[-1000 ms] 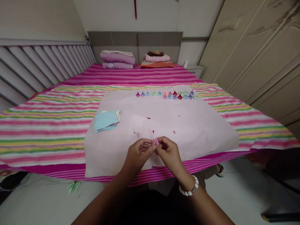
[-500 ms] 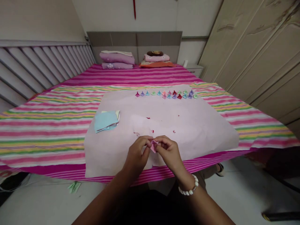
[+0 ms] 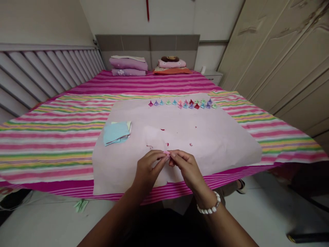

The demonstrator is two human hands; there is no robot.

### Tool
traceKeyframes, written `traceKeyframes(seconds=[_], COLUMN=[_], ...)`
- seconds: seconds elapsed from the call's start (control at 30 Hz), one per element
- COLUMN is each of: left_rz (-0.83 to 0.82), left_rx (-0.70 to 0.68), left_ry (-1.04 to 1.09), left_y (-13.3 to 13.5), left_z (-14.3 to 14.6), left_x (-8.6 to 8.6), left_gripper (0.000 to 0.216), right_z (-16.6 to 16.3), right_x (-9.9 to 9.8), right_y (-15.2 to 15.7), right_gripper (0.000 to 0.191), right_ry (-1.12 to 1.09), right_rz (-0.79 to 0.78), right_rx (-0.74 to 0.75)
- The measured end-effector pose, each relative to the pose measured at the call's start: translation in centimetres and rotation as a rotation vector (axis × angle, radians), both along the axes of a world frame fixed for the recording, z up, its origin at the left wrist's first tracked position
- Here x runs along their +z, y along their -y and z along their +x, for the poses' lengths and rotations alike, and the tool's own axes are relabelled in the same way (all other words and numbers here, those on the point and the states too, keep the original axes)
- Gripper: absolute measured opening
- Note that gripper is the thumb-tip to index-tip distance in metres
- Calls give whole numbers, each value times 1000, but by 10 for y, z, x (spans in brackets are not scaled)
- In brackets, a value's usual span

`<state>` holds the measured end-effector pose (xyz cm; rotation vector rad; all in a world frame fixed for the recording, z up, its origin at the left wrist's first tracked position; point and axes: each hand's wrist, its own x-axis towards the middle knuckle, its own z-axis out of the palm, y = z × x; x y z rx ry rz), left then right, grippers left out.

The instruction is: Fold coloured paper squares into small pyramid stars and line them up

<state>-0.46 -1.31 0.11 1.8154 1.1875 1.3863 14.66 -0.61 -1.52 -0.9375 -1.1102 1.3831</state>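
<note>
Between my fingertips is a small piece of folded pink paper point(image 3: 167, 153), mostly covered by the fingers. My left hand point(image 3: 149, 167) pinches its left side, thumb below and fingers above. On the other side my right hand point(image 3: 185, 167) grips it between thumb and fingers; a white bead bracelet circles that wrist. Both hands are just above the near part of a large pale sheet point(image 3: 218, 144). Tiny red scraps point(image 3: 167, 144) lie on the sheet just beyond the fingers.
Small folded paper pieces point(image 3: 185, 106) in several colours stand in rows along the sheet's far edge. A stack of light blue paper point(image 3: 116, 133) lies at the left. The sheet covers part of a striped bed point(image 3: 51, 144). A green paper point(image 3: 81, 205) is on the floor.
The pink paper has been turned and tilted, so less of its face shows. Both hands have shifted slightly, with the fingertips closer together. The rows, stack and scraps have stayed put.
</note>
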Motion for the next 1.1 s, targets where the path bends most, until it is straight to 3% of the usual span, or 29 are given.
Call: traceKeyframes(seconds=[0.3, 0.47, 0.57, 0.63, 0.77, 1.1], left_rz=[-213, -386, -478, -461, -394, -514], left_rx=[35, -26, -87, -76, -39, -70], left_ry=[169, 346, 322, 263, 222, 333], left_y=[0, -4, -6, -7, -8, -10], left_z=[0, 2, 2, 2, 1, 1], left_x=[3, 3, 6, 7, 8, -1], left_gripper=[5, 37, 29, 18, 22, 31], right_z=[-1, -1, -2, -3, -5, -13], right_x=[-2, -2, -2, -1, -1, -9], right_y=[2, 1, 3, 4, 6, 7], right_gripper=[29, 30, 30, 30, 30, 31], right_ry=[59, 96, 123, 129, 131, 109], right_rz=[-50, -33, -18, -16, -26, 9], right_rx=[79, 68, 73, 84, 142, 195])
